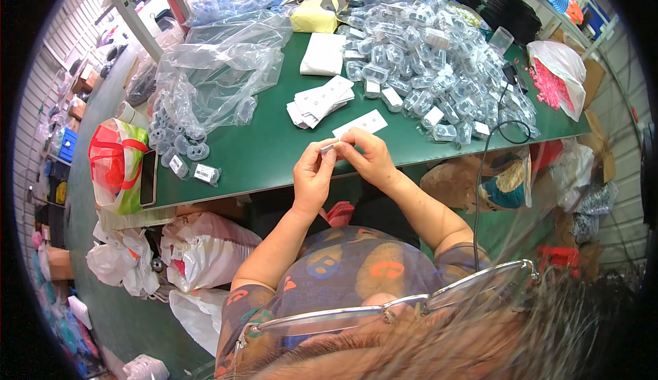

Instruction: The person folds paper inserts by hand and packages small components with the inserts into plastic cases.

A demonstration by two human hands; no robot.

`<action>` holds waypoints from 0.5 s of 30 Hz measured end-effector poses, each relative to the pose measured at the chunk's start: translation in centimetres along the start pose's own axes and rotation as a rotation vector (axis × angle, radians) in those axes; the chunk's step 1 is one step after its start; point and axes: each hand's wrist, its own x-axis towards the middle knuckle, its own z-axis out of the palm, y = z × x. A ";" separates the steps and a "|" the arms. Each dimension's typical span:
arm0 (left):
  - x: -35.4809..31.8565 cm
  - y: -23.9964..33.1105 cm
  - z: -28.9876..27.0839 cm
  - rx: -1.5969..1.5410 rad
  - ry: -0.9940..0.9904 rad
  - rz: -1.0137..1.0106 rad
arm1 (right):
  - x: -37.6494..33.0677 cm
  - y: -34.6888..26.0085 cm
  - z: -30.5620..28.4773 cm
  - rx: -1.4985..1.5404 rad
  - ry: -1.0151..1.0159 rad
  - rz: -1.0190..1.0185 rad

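Observation:
Just over the near edge of the green table (264,153), my two hands meet. My left hand (313,180) is closed, pinching a small grey-white piece (329,149) between thumb and fingers. The fingertips of my right hand (372,159) are pinched at the same piece from the other side. It is too small and covered to name. Right beyond my hands lies a single white label sheet (360,124). A fanned stack of white label sheets (321,103) is a little farther off, with a folded white sheet (322,55) behind it.
Clear small plastic cases (425,57), many with white labels, are heaped at the right. Clear plastic bags (219,64) and bagged round pieces (181,143) lie left, near a phone (149,178) and a red-green bag (118,166). A black cable (485,167) hangs over the edge.

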 end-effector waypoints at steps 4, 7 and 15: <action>0.2 0.3 -0.9 0.118 0.028 -0.022 | 0.3 -0.1 -0.4 -0.189 -0.023 -0.195; 0.0 0.8 -0.6 0.100 0.069 0.001 | 0.1 -0.2 0.0 -0.175 -0.017 -0.195; 0.3 1.5 -0.8 0.527 0.086 0.309 | -0.1 -0.6 0.6 -0.095 -0.129 0.026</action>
